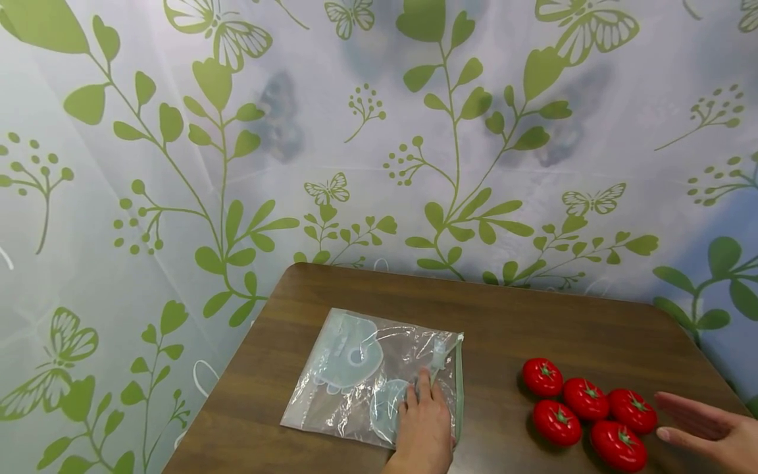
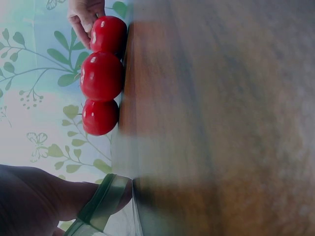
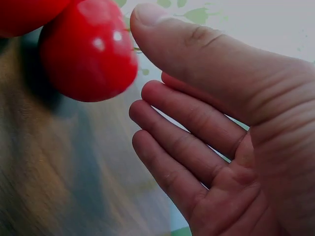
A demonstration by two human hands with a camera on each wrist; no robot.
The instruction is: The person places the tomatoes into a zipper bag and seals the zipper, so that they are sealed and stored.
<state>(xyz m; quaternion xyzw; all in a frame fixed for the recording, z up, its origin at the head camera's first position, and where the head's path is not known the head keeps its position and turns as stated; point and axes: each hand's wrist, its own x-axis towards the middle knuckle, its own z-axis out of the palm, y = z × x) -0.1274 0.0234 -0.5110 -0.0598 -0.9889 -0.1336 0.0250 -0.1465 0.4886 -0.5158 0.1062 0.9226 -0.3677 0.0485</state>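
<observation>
My left hand (image 1: 423, 418) rests on a clear zip bag (image 1: 322, 401) with pale blue printed shapes, its fingers extended over the plastic. In the left wrist view the thumb (image 2: 78, 199) is at the bag's green zip strip (image 2: 98, 206), which crosses over it near the tip. Several shiny red tomatoes (image 1: 585, 399) with green tops sit in a cluster to the right of the bag. Beside their right end is my right hand (image 1: 719, 428), fingers extended and thumb apart, holding nothing. In the right wrist view its thumb tip is close to the nearest tomato (image 3: 91, 54).
Bag and tomatoes lie on a brown wooden table (image 1: 503, 329) with rounded back corners. Behind and to the left hangs a pale curtain (image 1: 367, 151) printed with green leaves and butterflies, close along the table's back edge.
</observation>
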